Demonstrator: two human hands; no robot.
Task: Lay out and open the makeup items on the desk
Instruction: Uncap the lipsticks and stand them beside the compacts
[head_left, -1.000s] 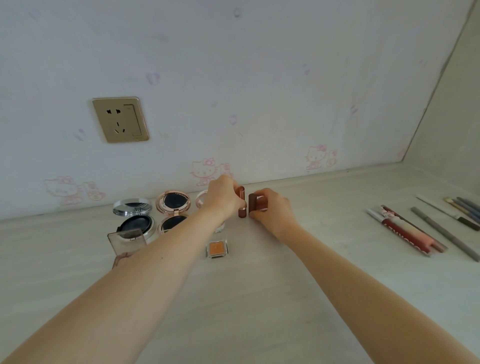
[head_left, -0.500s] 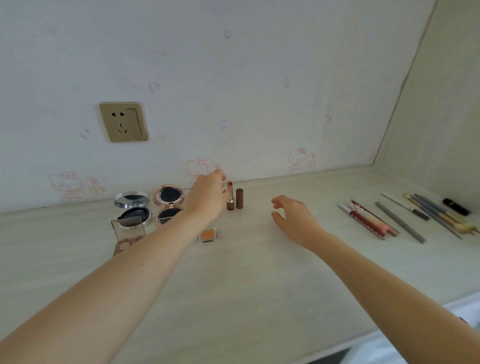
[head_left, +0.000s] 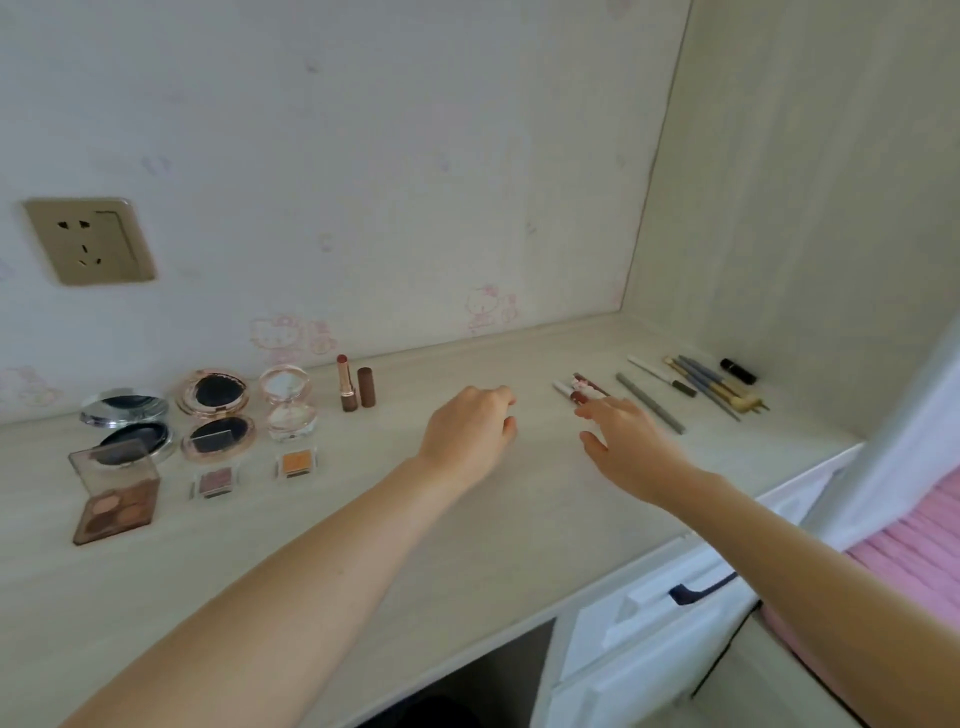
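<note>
Both hands float just over the desk (head_left: 363, 561) and hold nothing. The left hand (head_left: 467, 434) has its fingers loosely bent, with nothing inside them. The right hand (head_left: 631, 444) has its fingers spread and loose, and its fingertips (head_left: 584, 413) are right by the red and white lip pens (head_left: 579, 389), which lie flat on the desk. I cannot tell if the fingertips touch them. At the back, near the wall, the lipstick (head_left: 346, 384) stands up with its top off and its red tip showing. Its brown cap (head_left: 367, 387) stands just beside it, on the right. To the left of the lipstick sit three round compacts, all open: a silver one (head_left: 127, 421), a rose gold one (head_left: 215, 410) and a clear pink one (head_left: 288, 402). In front of them lie an open brown eyeshadow box (head_left: 117, 493), a small pinkish brown eyeshadow pot (head_left: 215, 482) and a small orange eyeshadow pot (head_left: 296, 462). To the right of the lip pens lie a grey pencil (head_left: 649, 402), a white pencil (head_left: 660, 375) and a bunch of brushes (head_left: 714, 384). A small black tube (head_left: 737, 371) lies in the far corner. A gold wall socket (head_left: 88, 241) is on the wall at the left. A white drawer (head_left: 649, 639) with a dark handle sits under the desk edge.
</note>
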